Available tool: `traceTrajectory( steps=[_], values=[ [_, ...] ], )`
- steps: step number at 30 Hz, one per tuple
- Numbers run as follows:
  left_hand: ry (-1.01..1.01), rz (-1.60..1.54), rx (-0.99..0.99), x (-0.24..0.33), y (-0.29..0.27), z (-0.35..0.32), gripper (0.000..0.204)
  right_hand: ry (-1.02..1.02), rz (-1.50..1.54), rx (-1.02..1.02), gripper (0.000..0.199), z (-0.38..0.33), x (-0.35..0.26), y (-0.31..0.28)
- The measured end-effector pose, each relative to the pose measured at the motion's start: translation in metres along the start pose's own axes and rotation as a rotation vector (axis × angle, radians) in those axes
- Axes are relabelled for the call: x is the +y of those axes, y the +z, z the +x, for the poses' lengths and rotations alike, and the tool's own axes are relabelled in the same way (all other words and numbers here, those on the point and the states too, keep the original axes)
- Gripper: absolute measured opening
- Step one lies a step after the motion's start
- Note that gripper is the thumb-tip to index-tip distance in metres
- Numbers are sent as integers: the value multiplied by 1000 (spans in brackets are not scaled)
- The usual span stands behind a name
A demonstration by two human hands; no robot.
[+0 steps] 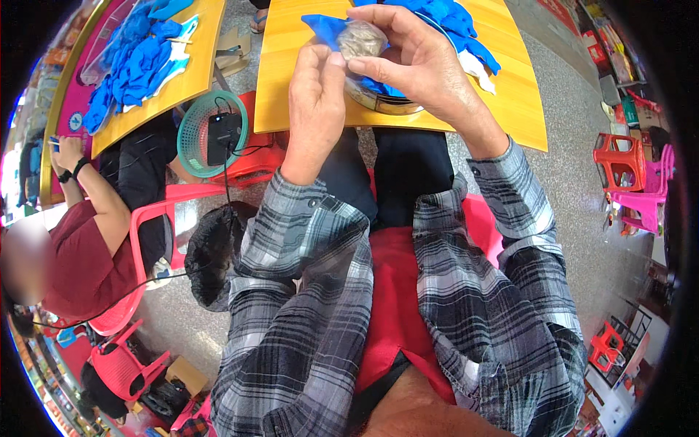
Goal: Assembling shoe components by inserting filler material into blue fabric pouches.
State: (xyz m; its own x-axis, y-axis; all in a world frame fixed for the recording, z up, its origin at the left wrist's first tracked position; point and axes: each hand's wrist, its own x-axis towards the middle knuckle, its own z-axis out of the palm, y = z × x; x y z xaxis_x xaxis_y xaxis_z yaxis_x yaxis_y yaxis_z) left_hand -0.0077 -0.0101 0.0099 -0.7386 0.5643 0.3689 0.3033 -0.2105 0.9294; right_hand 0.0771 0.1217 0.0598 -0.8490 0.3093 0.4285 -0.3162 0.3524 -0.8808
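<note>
Both left hand (317, 108) and right hand (431, 71) pinch a crinkly, roundish beige bundle (362, 40); rumpled blue material (453, 20) lies nearby.

Hands (433, 76) partly hide a round container (386, 105); the picture's edge crops the yellow table (510, 105).

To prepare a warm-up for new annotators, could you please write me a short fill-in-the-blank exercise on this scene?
1. Of the left hand and the right hand, the one reaching nearer the picture's top edge is the ____ hand.
2. The blue piece shows to the ____ of the beige bundle.
3. The boxy device in the round basket is coloured ____.
4. The heap at upper left is mostly ____.

Missing words: right; left; black; blue.
</note>
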Motion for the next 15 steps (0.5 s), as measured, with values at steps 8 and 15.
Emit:
traceTrajectory(
  steps=[8,15],
  values=[
    [348,388,90,1,-5,2,15,-55,-431,8,31,0,-5,-5],
    [103,157,94,-4,-2,0,11,-439,-635,75,25,3,2,-3]
  ],
)
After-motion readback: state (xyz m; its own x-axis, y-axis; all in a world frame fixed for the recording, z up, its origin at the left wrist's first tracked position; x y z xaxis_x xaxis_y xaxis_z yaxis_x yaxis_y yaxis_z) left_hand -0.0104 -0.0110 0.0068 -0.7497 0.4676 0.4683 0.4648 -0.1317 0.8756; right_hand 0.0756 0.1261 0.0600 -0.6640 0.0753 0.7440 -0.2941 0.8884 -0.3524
